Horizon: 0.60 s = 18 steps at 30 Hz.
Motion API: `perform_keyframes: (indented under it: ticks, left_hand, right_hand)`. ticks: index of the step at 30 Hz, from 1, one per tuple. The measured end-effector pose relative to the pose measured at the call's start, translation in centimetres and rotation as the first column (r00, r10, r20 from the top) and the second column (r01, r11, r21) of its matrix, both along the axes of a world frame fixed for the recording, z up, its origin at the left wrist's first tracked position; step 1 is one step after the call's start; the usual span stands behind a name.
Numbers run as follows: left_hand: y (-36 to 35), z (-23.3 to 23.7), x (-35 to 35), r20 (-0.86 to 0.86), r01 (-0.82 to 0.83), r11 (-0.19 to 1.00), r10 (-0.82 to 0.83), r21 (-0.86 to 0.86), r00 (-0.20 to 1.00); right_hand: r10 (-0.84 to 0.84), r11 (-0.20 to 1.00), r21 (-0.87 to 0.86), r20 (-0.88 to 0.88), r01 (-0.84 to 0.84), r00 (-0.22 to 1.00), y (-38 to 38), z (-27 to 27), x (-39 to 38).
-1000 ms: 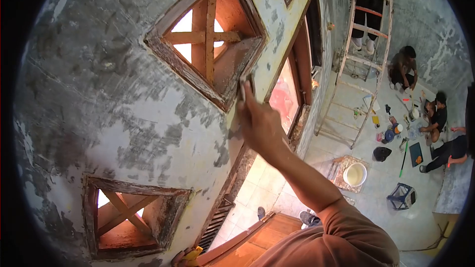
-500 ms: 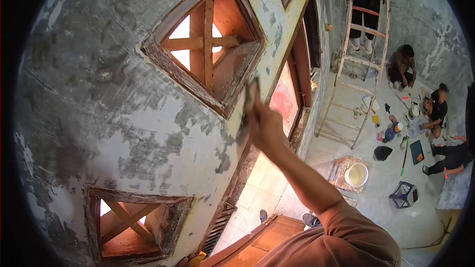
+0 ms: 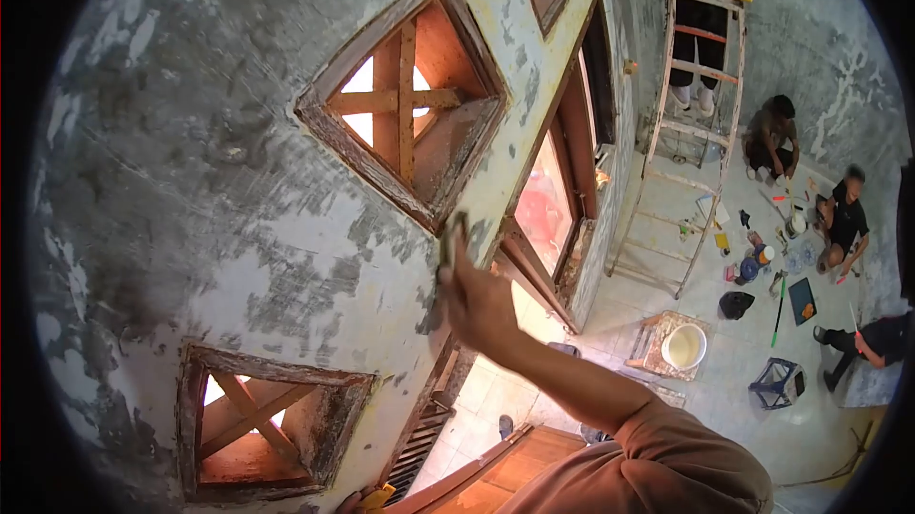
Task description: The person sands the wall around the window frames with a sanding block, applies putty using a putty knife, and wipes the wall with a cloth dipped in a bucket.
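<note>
My right hand (image 3: 481, 302) is closed around a thin, dark, flat tool (image 3: 444, 285), seen nearly edge-on against the wall (image 3: 315, 257). Its exact kind is hard to make out. The hand is just below the lower corner of a diamond-shaped wooden window frame (image 3: 372, 166) with crossed bars. At the bottom edge, only a few fingers of my left hand (image 3: 351, 503) show, closed beside a small yellow object (image 3: 377, 496) that they appear to grip. Patchy grey and white plaster covers the wall around both hands.
A second wooden opening (image 3: 276, 485) sits lower left. Below me are a wooden door (image 3: 515, 471), a white bucket (image 3: 684, 347), a stool (image 3: 777, 382) and a ladder (image 3: 701, 133). Several people (image 3: 843, 219) are on the floor among scattered tools; another person (image 3: 701, 47) is at the ladder.
My right hand has slid down and left along the wall, from beside the diamond frame's lower right edge to below its corner. The view has shifted slightly. A seated person's arm has moved.
</note>
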State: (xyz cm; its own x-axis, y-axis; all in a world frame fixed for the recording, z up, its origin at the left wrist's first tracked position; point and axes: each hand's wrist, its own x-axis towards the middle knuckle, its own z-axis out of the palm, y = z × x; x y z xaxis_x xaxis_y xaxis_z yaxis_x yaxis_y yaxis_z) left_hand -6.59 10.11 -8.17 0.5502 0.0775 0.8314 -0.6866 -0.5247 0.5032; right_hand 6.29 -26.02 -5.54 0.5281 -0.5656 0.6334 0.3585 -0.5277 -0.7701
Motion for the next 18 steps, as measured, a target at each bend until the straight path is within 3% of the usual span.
perform_keyframes:
  ticks: [1, 2, 4, 6, 7, 8, 9, 11, 12, 13, 14, 15, 16, 18]
  left_hand:
    - [-0.8, 0.6, -0.6, -0.139, -0.11, 0.973, 0.083, -0.203, 0.987]
    - [-0.3, 0.3, -0.6, -0.135, -0.114, 0.974, 0.088, -0.197, 0.987]
    - [1.5, -0.9, -0.1, -0.166, -0.044, 0.952, -0.008, -0.303, 0.986]
    - [0.9, -0.8, -0.2, -0.092, -0.051, 0.927, 0.017, -0.371, 0.996]
    - [2.5, -0.9, 0.0, -0.247, -0.056, 0.885, -0.068, -0.463, 0.967]
    - [3.3, -1.0, -0.5, -0.382, -0.079, 0.832, -0.166, -0.55, 0.909]
    - [-1.6, 1.7, -1.1, -0.393, -0.219, 0.766, -0.047, -0.605, 0.918]
    - [1.2, 0.0, -0.9, -0.351, -0.079, 0.82, -0.153, -0.567, 0.924]
    - [0.8, 0.1, -1.0, -0.348, -0.058, 0.826, -0.171, -0.561, 0.922]
    - [0.5, 0.1, -1.1, -0.35, -0.072, 0.833, -0.151, -0.549, 0.925]
    - [-0.3, 0.2, -1.3, -0.355, -0.088, 0.839, -0.131, -0.537, 0.925]
    - [-2.6, 1.3, -2.0, -0.382, -0.049, 0.893, -0.142, -0.448, 0.913]
    - [-4.5, 0.9, -2.3, -0.427, -0.023, 0.912, -0.169, -0.409, 0.888]
    - [-8.0, -0.5, -2.5, -0.613, 0.247, 0.832, -0.538, -0.497, 0.578]
  right_hand:
    - [-0.034, 0.998, -0.049, 0.018, 0.035, 0.999, -0.6, -0.5, 0.5]
    - [-0.068, 0.993, -0.092, 0.035, 0.071, 0.997, -1.7, -1.0, 1.1]
    - [0.017, 0.967, 0.25, -0.222, 0.04, 0.975, -6.6, 0.8, 3.2]
    - [-0.124, 0.962, 0.209, -0.23, 0.174, 0.965, -10.5, 1.9, 4.6]
    - [-0.123, 0.965, 0.2, -0.222, 0.168, 0.967, -11.1, 1.1, 4.2]
    - [0.058, 0.95, 0.312, -0.2, 0.007, 0.978, -11.8, -0.1, 3.7]
    - [0.242, 0.897, 0.413, -0.165, -0.156, 0.956, -11.9, 0.3, 2.3]
    - [0.47, 0.697, 0.668, -0.153, -0.259, 0.869, -9.5, 0.7, -3.9]
    - [0.544, 0.669, 0.653, -0.104, -0.355, 0.833, -8.8, -2.9, -5.6]
    - [0.577, 0.624, 0.638, 0.011, -0.45, 0.816, -7.8, -7.6, -6.7]
    - [0.638, 0.54, 0.705, 0.015, -0.46, 0.77, -7.2, -8.6, -9.5]
    - [0.561, 0.401, 0.793, 0.184, -0.459, 0.807, -5.9, -11.1, -10.9]
    - [0.602, 0.265, 0.815, 0.278, -0.515, 0.749, -6.0, -11.1, -13.5]
    - [0.702, 0.188, 0.777, 0.321, -0.6, 0.636, -6.3, -11.9, -16.8]
